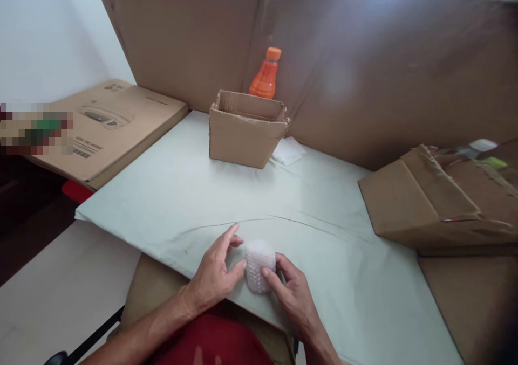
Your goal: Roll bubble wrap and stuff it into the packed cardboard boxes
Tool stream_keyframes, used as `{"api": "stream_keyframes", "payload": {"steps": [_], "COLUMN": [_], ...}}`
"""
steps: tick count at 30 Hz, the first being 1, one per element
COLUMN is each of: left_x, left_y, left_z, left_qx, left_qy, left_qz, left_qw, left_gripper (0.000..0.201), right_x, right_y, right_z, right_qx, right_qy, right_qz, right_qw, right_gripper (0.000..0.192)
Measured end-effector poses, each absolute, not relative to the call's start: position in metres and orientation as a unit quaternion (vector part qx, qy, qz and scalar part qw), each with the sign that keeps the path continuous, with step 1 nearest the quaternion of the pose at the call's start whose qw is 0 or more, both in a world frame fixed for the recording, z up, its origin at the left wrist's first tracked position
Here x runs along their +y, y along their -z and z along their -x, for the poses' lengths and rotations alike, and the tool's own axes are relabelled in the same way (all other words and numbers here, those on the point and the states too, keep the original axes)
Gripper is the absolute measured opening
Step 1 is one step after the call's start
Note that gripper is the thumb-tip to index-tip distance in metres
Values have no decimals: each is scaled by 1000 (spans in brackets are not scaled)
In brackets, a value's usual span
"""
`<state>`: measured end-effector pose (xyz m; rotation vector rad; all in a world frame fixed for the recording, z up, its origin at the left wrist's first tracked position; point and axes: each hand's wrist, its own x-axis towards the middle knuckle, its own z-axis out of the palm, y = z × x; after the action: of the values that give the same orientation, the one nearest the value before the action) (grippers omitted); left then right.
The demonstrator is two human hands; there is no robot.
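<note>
A person's two bare hands are working near the front edge of a worktop (174,192) covered in pale cloth. The right hand (295,295) is gripping a small bubble-wrapped bundle (258,270), its thumb pressing across the near face. The left hand (214,270) is hovering open on the bundle's other side, fingers spreading; whether its thumb is touching the wrap is hard to tell. Farther back, an open cardboard box (238,141) is standing before an orange bottle (265,79), with a white packet (290,150) lying beside it. A larger carton (400,203) is sitting at the right.
</note>
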<state>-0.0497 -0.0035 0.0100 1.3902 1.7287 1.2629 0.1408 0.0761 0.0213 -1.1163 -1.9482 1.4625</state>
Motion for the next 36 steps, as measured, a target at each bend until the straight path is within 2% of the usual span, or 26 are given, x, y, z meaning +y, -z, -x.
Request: {"api": "stream_keyframes", "payload": {"steps": [4, 10, 14, 19, 24, 30, 36], "left_x": [19, 98, 167, 233, 241, 176, 71], "left_y": [-28, -83, -112, -124, -121, -125, -138], "left_z": [79, 124, 144, 165, 176, 160, 120], "left_qx": [647, 596, 591, 641, 648, 559, 486], "left_qy": [-475, -450, -408, -333, -315, -349, -332], "left_qz": [-580, -657, -671, -667, -675, -734, -798], "left_qw": [139, -105, -187, -181, -158, -166, -131], "left_gripper": [61, 56, 58, 68, 64, 51, 56], "right_x": [83, 84, 85, 86, 87, 87, 91], "right_y": [-14, -1, 5, 4, 2, 3, 15], "right_z": [-151, -158, -161, -164, -162, -167, -177], "right_qx": [-629, -598, -613, -613, -601, -492, -431], "right_qy": [-571, -588, -584, -587, -592, -592, -517], "right_qz": [452, 456, 449, 443, 444, 500, 544], "right_qw": [273, 296, 287, 288, 301, 397, 500], "right_gripper": [35, 38, 38, 32, 32, 40, 44]}}
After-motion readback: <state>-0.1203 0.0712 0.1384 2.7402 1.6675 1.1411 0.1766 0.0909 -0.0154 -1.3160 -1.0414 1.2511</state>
